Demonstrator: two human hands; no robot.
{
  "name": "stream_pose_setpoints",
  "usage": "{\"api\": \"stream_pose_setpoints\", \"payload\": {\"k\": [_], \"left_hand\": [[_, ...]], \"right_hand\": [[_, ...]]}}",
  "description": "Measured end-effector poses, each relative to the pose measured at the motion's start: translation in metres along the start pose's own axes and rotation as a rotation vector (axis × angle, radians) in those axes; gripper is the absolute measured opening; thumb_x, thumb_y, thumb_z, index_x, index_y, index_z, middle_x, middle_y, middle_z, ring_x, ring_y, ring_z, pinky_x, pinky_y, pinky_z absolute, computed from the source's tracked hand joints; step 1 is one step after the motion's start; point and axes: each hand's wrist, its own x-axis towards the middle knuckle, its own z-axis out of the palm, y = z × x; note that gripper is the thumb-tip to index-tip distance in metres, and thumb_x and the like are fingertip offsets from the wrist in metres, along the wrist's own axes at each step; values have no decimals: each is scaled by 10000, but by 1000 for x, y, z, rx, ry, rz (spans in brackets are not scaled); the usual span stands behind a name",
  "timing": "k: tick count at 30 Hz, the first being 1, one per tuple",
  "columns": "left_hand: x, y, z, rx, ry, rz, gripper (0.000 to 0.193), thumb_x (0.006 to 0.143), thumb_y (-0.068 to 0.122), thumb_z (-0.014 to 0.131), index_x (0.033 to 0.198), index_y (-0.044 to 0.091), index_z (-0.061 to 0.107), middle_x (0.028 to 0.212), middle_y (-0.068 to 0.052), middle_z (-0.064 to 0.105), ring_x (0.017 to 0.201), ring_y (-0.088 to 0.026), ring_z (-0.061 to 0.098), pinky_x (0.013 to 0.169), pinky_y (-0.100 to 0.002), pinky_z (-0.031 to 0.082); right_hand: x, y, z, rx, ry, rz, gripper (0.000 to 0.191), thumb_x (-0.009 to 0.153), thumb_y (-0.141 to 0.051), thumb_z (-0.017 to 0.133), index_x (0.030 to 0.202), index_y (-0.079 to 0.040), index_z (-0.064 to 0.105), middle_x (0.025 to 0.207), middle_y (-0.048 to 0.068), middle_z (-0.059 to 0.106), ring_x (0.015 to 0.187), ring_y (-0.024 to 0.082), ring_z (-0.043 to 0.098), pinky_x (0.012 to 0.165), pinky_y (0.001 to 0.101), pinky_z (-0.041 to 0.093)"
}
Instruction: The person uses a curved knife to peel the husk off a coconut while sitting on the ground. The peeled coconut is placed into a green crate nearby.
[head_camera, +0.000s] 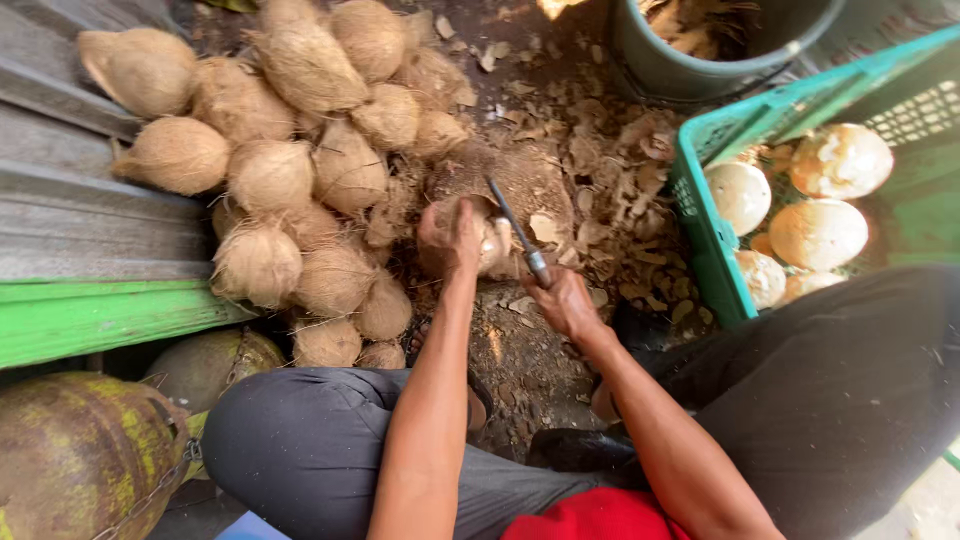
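Observation:
My left hand (450, 235) grips a brown coconut (480, 240) on the ground between my knees, part of its shell pried off to show pale flesh. My right hand (565, 300) holds a metal blade tool (518, 232) by its handle, with the tip set against the top of that coconut. I sit low with dark trousers on both legs.
A pile of several husked brown coconuts (300, 150) lies at the left beside a corrugated metal sheet (60, 190) and a green board (90, 315). A green plastic crate (700, 200) at right holds several peeled white coconuts (820, 232). Shell chips (610, 170) litter the ground; a dark bucket (700, 60) stands behind.

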Motion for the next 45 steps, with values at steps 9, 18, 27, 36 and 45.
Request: {"api": "stream_pose_setpoints", "payload": {"k": [9,18,27,36,45], "left_hand": [[10,-3,-13,-69,-167,41,909,667,827,635,1241,121,633,903,-88,708,827,-228,711,685,-467,592],[6,-8,-15,71,-73,264,670,827,645,761,1229,109,734,1138,-113,719,1007,-253,654,837,-426,525],[-2,21,-33,-82,-81,-356,548,805,465,627,1301,232,602,1219,-130,697,1082,-310,734,842,-483,633],[1,19,-32,-112,-298,170,600,734,402,798,1267,177,637,1279,-141,692,1156,-300,673,982,-454,548],[16,8,-19,97,-90,133,446,950,556,590,1161,201,759,1181,-59,776,1029,-242,721,881,-424,559]], "right_hand": [[-24,-11,-16,146,47,-162,409,973,-327,642,685,-73,502,566,-3,485,429,107,459,388,322,428],[4,12,-1,-101,-59,78,298,927,-363,697,755,-124,653,541,47,512,467,166,469,458,367,398],[2,21,4,-52,95,-149,267,895,-336,680,885,-85,589,665,40,597,566,173,561,579,384,468],[-38,-30,-27,340,-30,-176,258,936,-376,594,894,-131,523,648,2,506,532,137,489,495,366,476],[-47,-43,-21,58,6,-259,410,1042,-362,669,878,-2,559,648,53,417,563,141,377,505,345,366]]}}
